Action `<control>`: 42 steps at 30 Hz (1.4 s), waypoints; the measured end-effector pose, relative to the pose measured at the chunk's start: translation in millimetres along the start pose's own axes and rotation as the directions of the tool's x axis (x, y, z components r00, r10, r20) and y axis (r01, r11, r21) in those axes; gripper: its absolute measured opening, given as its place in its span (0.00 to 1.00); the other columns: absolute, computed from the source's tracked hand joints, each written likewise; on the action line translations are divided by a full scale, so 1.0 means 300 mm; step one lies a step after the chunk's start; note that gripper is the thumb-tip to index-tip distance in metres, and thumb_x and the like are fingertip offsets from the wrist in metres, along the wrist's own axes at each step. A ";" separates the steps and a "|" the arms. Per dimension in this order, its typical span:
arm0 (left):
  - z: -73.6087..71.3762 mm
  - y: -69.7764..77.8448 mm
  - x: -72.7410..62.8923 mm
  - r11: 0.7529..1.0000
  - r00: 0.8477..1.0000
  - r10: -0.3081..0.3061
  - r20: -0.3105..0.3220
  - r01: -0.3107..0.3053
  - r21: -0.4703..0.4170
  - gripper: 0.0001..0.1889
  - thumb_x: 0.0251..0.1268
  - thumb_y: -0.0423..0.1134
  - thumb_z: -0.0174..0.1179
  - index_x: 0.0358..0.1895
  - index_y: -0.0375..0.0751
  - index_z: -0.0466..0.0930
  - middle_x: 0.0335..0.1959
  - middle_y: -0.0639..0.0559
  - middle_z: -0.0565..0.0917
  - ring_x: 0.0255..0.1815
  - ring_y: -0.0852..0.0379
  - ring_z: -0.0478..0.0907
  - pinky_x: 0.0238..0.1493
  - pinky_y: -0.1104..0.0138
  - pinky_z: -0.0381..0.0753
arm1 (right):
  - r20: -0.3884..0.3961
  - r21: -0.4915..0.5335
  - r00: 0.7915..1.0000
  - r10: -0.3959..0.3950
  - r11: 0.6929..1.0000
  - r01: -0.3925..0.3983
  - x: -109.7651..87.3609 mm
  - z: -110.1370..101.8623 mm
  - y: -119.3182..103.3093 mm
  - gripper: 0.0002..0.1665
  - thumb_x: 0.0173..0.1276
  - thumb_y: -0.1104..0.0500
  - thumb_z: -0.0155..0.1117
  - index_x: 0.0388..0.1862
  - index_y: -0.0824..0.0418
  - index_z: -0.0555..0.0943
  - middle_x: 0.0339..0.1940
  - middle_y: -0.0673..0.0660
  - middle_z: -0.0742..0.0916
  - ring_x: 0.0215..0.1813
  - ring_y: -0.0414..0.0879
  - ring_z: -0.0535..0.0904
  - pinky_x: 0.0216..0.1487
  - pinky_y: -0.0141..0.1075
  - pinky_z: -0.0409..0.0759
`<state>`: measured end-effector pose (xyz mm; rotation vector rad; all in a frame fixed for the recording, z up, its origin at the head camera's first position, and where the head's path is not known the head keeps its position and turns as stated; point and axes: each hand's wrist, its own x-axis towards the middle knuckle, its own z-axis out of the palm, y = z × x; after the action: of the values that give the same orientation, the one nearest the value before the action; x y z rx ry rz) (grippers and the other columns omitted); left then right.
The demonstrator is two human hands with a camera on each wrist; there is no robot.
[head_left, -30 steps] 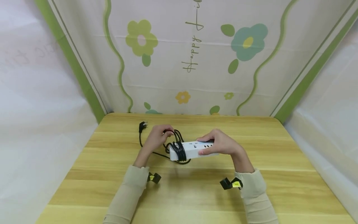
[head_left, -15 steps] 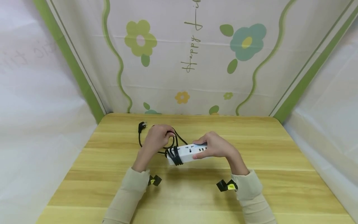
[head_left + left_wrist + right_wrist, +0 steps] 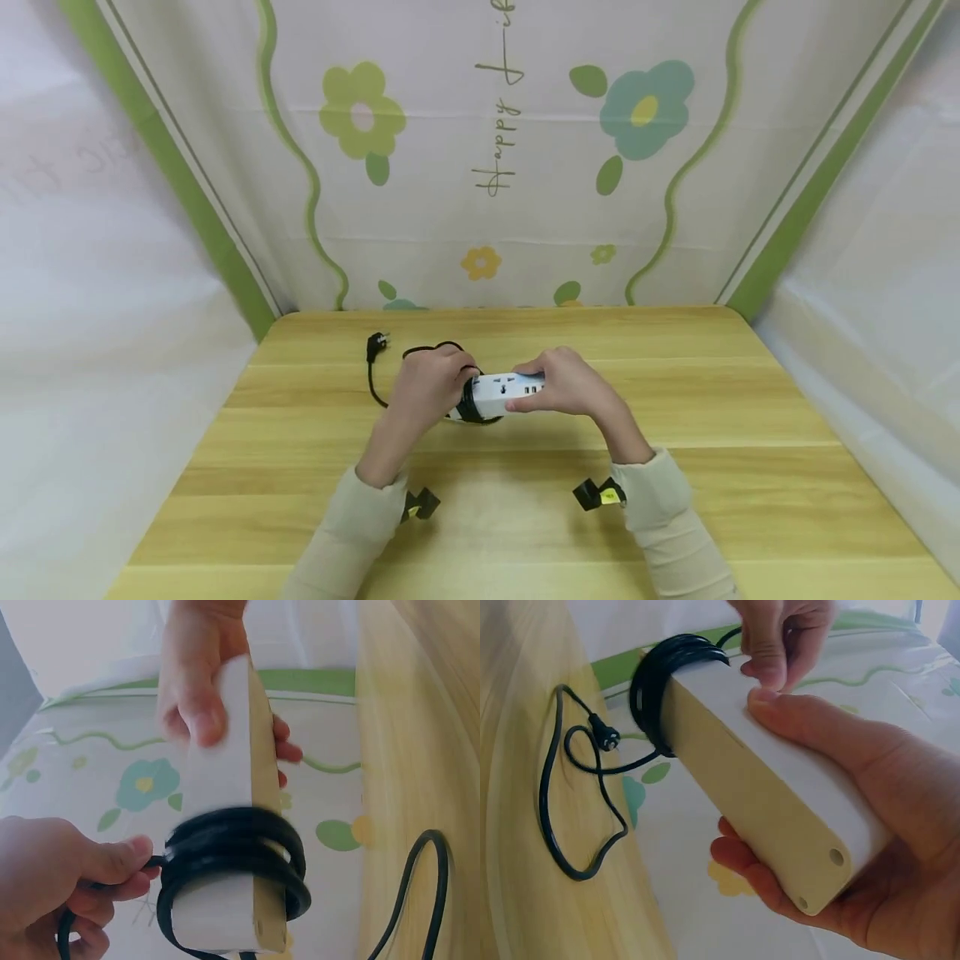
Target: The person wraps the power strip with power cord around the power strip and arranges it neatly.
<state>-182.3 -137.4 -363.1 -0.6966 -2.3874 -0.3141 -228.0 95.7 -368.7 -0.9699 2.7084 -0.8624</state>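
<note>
A white power strip (image 3: 491, 398) with sockets and USB ports is held above the table by my right hand (image 3: 566, 383). In the right wrist view, the thumb of that hand lies along one face of the strip and the fingers curl under the other side. Black cord (image 3: 232, 847) is wound in several turns around the strip's left end. My left hand (image 3: 431, 385) is at that end, and in the left wrist view its thumb and fingers pinch the cord beside the windings. The loose cord runs to a black plug (image 3: 377, 347) lying on the table at the far left.
The wooden table (image 3: 525, 517) extends on all sides, with a flower-printed curtain (image 3: 480, 192) behind its far edge. White sheeting hangs at left and right. A loose loop of cord (image 3: 544, 795) lies on the table near the plug. Small black cameras (image 3: 588, 494) are strapped at both wrists.
My left hand has come in close against the strip's wound end, pulling the cord tighter around it. My right hand and the strip have shifted slightly left, while the plug stays on the table.
</note>
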 end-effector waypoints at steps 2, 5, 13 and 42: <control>-0.009 0.012 -0.001 1.000 1.000 -0.016 0.017 0.016 -0.009 0.04 0.60 0.37 0.71 0.33 0.41 0.89 0.30 0.49 0.88 0.25 0.56 0.85 0.27 0.67 0.83 | -0.043 -0.022 0.999 0.007 1.000 -0.008 0.001 0.002 0.004 0.31 0.54 0.42 0.78 0.51 0.60 0.88 0.35 0.53 0.90 0.25 0.38 0.78 0.26 0.31 0.76; -0.015 0.024 0.001 0.997 0.998 -0.058 0.040 0.060 -0.042 0.05 0.64 0.36 0.68 0.38 0.37 0.88 0.33 0.46 0.89 0.28 0.54 0.86 0.29 0.66 0.84 | -0.128 -0.045 0.991 0.031 0.998 -0.037 -0.002 -0.006 0.010 0.34 0.54 0.40 0.78 0.53 0.61 0.87 0.39 0.57 0.91 0.29 0.40 0.79 0.29 0.32 0.76; -0.020 0.057 0.014 0.956 0.990 -0.125 0.068 0.138 -0.259 0.07 0.70 0.35 0.62 0.36 0.36 0.86 0.24 0.50 0.84 0.20 0.63 0.73 0.25 0.73 0.74 | -0.379 0.049 0.912 0.156 0.988 -0.148 -0.016 -0.044 0.066 0.36 0.53 0.41 0.79 0.53 0.63 0.86 0.44 0.61 0.90 0.33 0.47 0.82 0.30 0.35 0.77; 0.168 -0.030 0.003 0.668 0.939 0.118 0.323 0.166 -0.725 0.13 0.78 0.30 0.46 0.44 0.34 0.82 0.29 0.47 0.84 0.31 0.63 0.77 0.35 0.72 0.78 | -0.352 0.606 0.827 0.438 0.780 -0.155 -0.049 -0.125 0.124 0.34 0.60 0.48 0.76 0.58 0.69 0.81 0.58 0.69 0.83 0.43 0.45 0.82 0.39 0.31 0.83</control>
<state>-213.2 -125.4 -402.1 -1.1599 -2.5571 -1.3494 -248.2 145.8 -359.5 -0.1811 2.5617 -1.8705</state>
